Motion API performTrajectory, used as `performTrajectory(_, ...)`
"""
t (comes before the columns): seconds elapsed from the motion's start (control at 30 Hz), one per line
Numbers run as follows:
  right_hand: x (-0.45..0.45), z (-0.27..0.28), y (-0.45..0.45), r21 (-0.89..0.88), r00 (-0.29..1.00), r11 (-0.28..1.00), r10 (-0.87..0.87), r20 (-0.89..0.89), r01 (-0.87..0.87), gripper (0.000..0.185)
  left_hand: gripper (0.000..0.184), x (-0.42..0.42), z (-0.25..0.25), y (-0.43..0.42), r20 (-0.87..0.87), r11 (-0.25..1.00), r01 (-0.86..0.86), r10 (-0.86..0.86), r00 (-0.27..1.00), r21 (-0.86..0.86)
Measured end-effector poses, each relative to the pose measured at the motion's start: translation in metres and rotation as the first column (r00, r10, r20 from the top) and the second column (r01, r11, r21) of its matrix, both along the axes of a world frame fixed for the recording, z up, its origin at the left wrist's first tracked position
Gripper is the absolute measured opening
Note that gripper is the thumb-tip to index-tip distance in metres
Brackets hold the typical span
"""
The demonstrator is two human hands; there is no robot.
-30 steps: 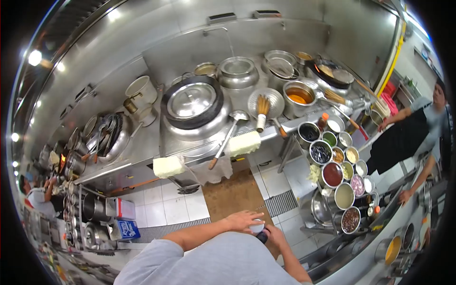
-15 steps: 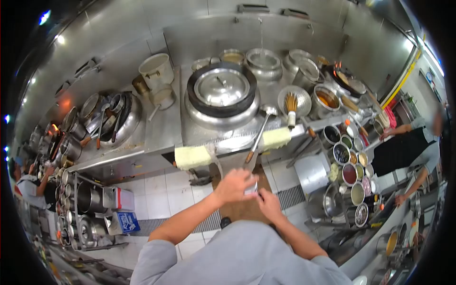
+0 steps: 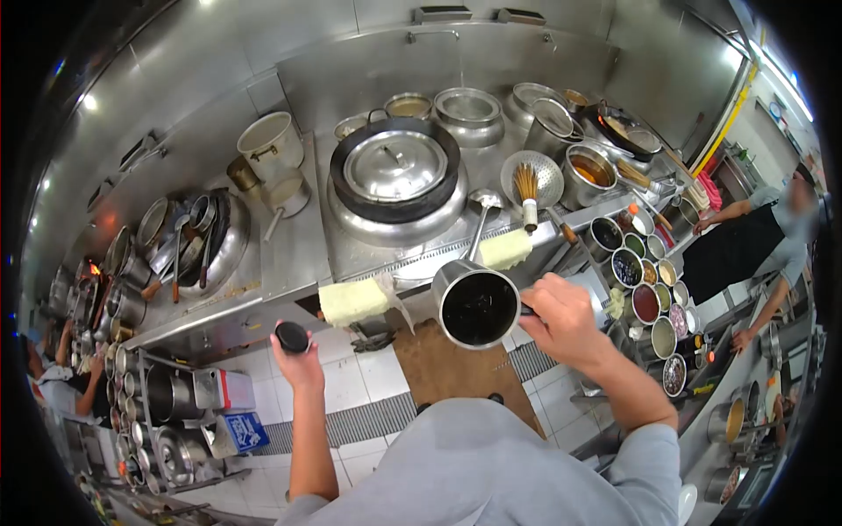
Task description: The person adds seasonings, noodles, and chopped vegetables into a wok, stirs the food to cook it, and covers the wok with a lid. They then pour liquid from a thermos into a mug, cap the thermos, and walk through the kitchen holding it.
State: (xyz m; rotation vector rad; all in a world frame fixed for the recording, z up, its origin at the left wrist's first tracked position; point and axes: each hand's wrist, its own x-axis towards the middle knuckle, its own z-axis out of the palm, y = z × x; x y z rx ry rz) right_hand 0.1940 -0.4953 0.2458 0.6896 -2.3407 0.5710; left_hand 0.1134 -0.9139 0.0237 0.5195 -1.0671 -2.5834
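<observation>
My right hand (image 3: 566, 320) is closed around the dark handle of a deep steel saucepan (image 3: 443, 302), held out in front of the stove edge. The pan's mouth is tipped towards me and its inside looks dark; whether that is liquid cannot be made out. At the left, my left hand (image 3: 301, 364) grips a small round black-topped container (image 3: 292, 337), most of its body hidden by the fingers. Behind the saucepan, a ladle (image 3: 484, 202) rests on the stove edge. Folded yellow cloths (image 3: 353, 302) lie along that edge.
A lidded wok (image 3: 395, 167) sits on the burner ahead. A bamboo brush (image 3: 527, 188) lies on a perforated strainer (image 3: 553, 180). Seasoning pots (image 3: 645, 300) crowd a rack at right, near a person in a black apron (image 3: 732, 250). More woks and utensils (image 3: 189, 237) stand left.
My hands, together at the centre before, have moved apart. The left has gone left with the black-topped container; the right now holds up a saucepan that was not visible earlier.
</observation>
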Motion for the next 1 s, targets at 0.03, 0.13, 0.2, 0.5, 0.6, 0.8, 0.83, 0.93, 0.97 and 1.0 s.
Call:
performTrajectory(0.03, 0.002, 0.021, 0.001, 0.025, 0.997, 0.998, 0.064, -0.046, -0.063, 0.029, 0.045, 0.004, -0.005, -0.004, 0.045, 0.999, -0.024, 0.026, 0.999, -0.033)
performTrajectory(0.13, 0.015, 0.078, 0.001, 0.094, 0.978, 0.982, 0.175, -0.113, -0.165, 0.032, 0.048, 0.025, -0.014, 0.002, 0.097, 0.998, -0.042, 0.047, 0.994, -0.05)
performTrajectory(0.2, 0.025, 0.111, -0.003, 0.135, 0.965, 0.969, 0.226, -0.133, -0.209, 0.034, 0.048, 0.034, -0.041, 0.008, 0.075, 0.997, 0.047, -0.052, 0.996, 0.058)
performTrajectory(0.5, 0.084, 0.183, -0.038, 0.194, 0.918, 0.979, 0.131, -0.374, -0.061, 0.026, 0.052, 0.085, -0.074, 0.084, 0.203, 0.866, 0.369, -0.449, 0.87, 0.337)
performTrajectory(0.6, 0.092, 0.194, -0.041, 0.253, 0.86, 0.967, 0.149, -0.487, -0.024, 0.028, 0.054, 0.084, -0.078, 0.083, 0.181, 0.844, 0.422, -0.495, 0.85, 0.331)
performTrajectory(0.8, 0.105, 0.229, -0.048, 0.35, 0.695, 0.935, 0.21, -0.688, 0.064, 0.026, 0.051, 0.067, -0.077, 0.064, 0.113, 0.869, 0.413, -0.455, 0.883, 0.272)
performTrajectory(0.83, 0.109, 0.235, -0.049, 0.373, 0.662, 0.922, 0.215, -0.718, 0.105, 0.025, 0.049, 0.061, -0.081, 0.062, 0.096, 0.875, 0.398, -0.437, 0.894, 0.274)
performTrajectory(0.93, 0.113, 0.245, -0.047, 0.401, 0.541, 0.898, 0.251, -0.803, 0.179, 0.024, 0.038, 0.044, -0.112, 0.058, 0.05, 0.855, 0.375, -0.383, 0.922, -0.358)
performTrajectory(0.97, 0.117, 0.248, -0.047, 0.41, 0.549, 0.894, 0.255, -0.796, 0.18, 0.022, 0.038, 0.039, -0.123, 0.056, 0.03, 0.855, 0.373, -0.389, 0.921, -0.36)
performTrajectory(1.0, 0.119, 0.251, -0.048, 0.418, 0.56, 0.89, 0.257, -0.788, 0.179, 0.021, 0.036, 0.037, -0.125, 0.055, -0.028, 0.878, 0.339, -0.369, 0.929, -0.339)
